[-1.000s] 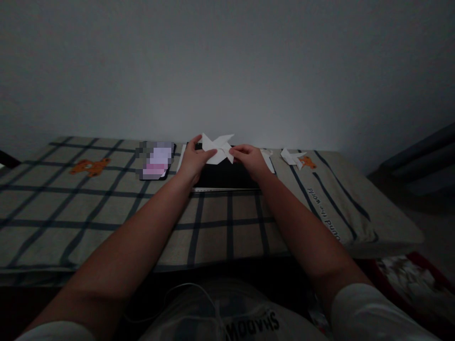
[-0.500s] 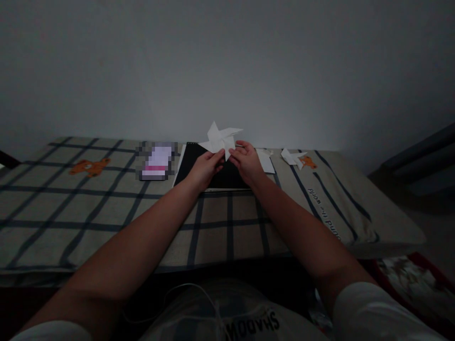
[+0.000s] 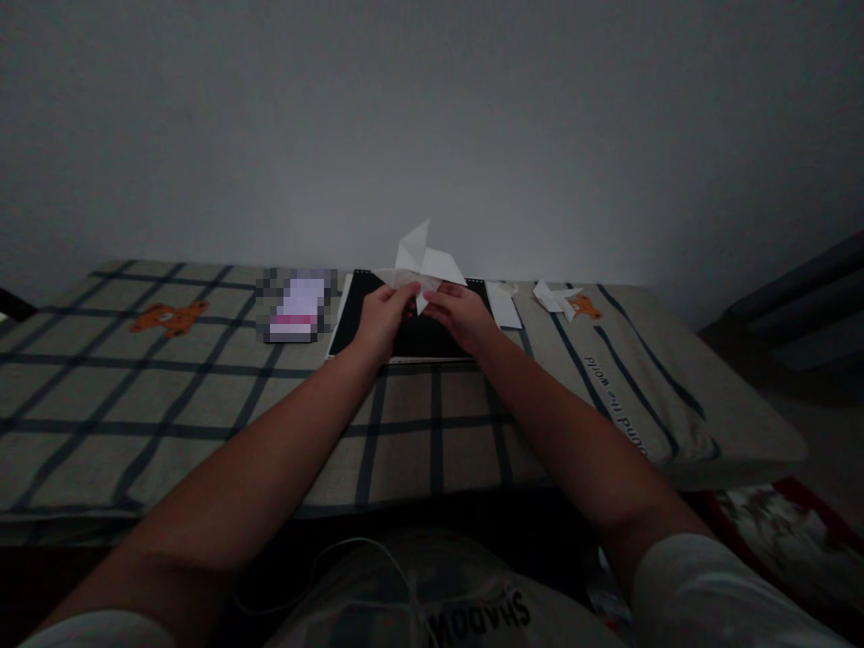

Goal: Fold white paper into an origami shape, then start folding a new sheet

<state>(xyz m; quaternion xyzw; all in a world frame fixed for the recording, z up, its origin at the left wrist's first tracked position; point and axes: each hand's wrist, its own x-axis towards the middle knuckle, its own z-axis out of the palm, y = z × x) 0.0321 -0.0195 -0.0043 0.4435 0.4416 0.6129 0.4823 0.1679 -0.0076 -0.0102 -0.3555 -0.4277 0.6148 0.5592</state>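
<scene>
A: Quick desc. pls: what's held, & where?

B: White folded-paper star [image 3: 411,260], pinwheel-like, held up above the far half of the black pad [image 3: 432,344], i.e. the half nearer the wall [image 3: 432,135].

A: Which hand has it?

B: Both. L hand [image 3: 384,315], over the pad's L part, pinches the star's near side, thumb on top; R hand [image 3: 463,315], over the pad's R part, grips it just beside, fingers [image 3: 440,301] curled in. No gap shows in either grip beyond the paper btwn. What's tucked under the paper is hidden, so can't tell how those fingers sit.

A: Which way does the star lie from them?

B: Beyond & above, on the pad's wall side. No clear long axis: 1 pt stands up, others splay L & R, & 1 dips twd the pad btwn the hands. Neither hand's nearer; both touch it.

A: What else is abt?

B: L of the pad, a phone [image 3: 297,306], screen lit, partly pixelated. At the pad's R edge, a white sheet [image 3: 506,315]. Farther R of the pad, a 2nd folded paper [image 3: 554,298] next to an orange bear print [image 3: 586,308]. All on the checked-cloth table [image 3: 465,441].
</scene>
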